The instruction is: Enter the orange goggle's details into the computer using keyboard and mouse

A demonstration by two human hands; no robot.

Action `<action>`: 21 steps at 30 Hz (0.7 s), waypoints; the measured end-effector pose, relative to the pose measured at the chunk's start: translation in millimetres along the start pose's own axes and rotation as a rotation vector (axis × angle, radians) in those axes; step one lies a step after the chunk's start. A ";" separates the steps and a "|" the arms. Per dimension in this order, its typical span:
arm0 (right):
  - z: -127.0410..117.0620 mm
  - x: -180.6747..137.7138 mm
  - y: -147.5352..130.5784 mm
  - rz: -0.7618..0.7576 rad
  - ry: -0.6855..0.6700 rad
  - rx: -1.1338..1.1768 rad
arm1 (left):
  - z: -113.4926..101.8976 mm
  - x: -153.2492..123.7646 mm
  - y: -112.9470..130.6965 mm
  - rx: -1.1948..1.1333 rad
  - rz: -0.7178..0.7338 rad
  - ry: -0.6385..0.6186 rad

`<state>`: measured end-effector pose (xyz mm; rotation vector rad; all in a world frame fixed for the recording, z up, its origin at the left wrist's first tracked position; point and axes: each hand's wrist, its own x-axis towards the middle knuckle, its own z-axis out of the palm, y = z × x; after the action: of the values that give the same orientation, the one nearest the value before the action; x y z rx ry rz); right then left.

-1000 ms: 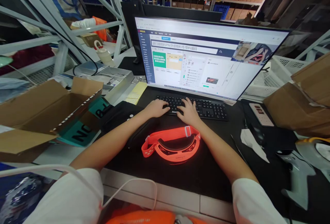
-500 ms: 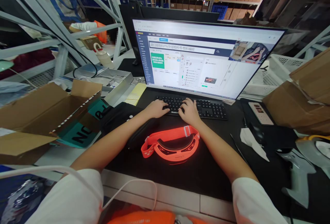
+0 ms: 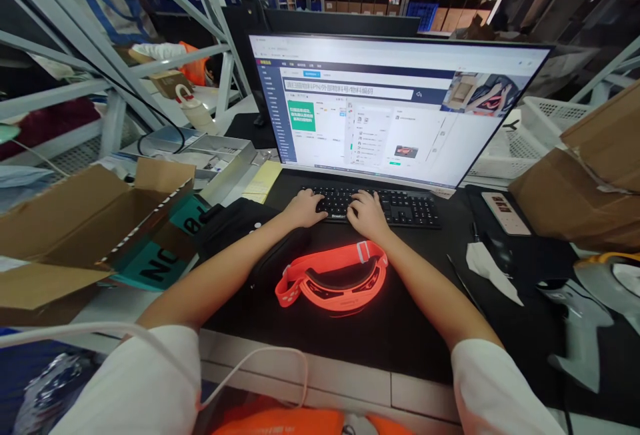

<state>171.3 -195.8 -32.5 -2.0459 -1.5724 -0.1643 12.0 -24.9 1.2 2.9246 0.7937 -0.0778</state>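
Note:
My left hand (image 3: 306, 209) and my right hand (image 3: 368, 215) both rest on a black keyboard (image 3: 400, 208), fingers spread over the keys and holding nothing. A wide monitor (image 3: 395, 108) stands just behind the keyboard, showing a web page with small windows. Bright orange goggles (image 3: 333, 277) with a strap lie on the black desk mat between my forearms, untouched.
An open cardboard box (image 3: 85, 221) sits at the left over a teal sign. A metal tray (image 3: 225, 155) and yellow notepad (image 3: 263, 181) lie behind it. At the right are a phone (image 3: 505, 212), crumpled paper (image 3: 487, 268), a grey scanner (image 3: 580, 335) and cardboard boxes (image 3: 590, 181).
Both hands stay on the keyboard with only slight finger shifts. The view has drifted a little to the right; the goggles have not moved.

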 end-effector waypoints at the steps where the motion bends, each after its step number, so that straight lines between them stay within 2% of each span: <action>1: -1.9 0.7 -1.4 -0.014 0.003 0.005 | 0.2 0.6 2.0 0.011 -0.006 0.001; 4: -15.2 6.4 -5.3 -0.059 0.060 0.008 | 0.2 1.5 8.5 0.044 -0.015 0.010; 7: -45.7 9.6 0.8 -0.044 0.139 -0.007 | -2.6 -1.0 13.5 0.049 0.002 0.021; 9: -75.5 1.1 17.7 -0.002 0.149 -0.039 | -7.7 -4.2 13.6 0.038 0.015 0.028; 11: -108.4 -20.5 46.9 0.075 0.137 -0.115 | -16.5 -7.3 10.0 0.020 0.021 0.044; 14: -151.0 -73.3 104.7 0.304 0.081 -0.264 | -38.8 -10.5 -0.3 -0.007 0.028 0.060; 16: -167.6 -112.2 140.9 0.543 0.052 -0.398 | -59.6 -14.5 -6.3 -0.027 0.042 0.052; 18: -172.9 -145.7 166.8 0.806 0.054 -0.497 | -83.7 -25.1 -7.2 -0.073 0.103 0.060; 19: -172.1 -159.0 174.8 0.877 0.032 -0.498 | -96.1 -34.4 -4.6 -0.117 0.170 0.079; 21: -166.5 -178.4 182.1 0.899 0.014 -0.470 | -119.5 -61.9 7.3 -0.340 0.374 0.183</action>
<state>322.4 -460.1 -29.2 -2.8936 -0.4968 -0.2134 -35.2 -47.9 125.4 2.7172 0.2328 0.3264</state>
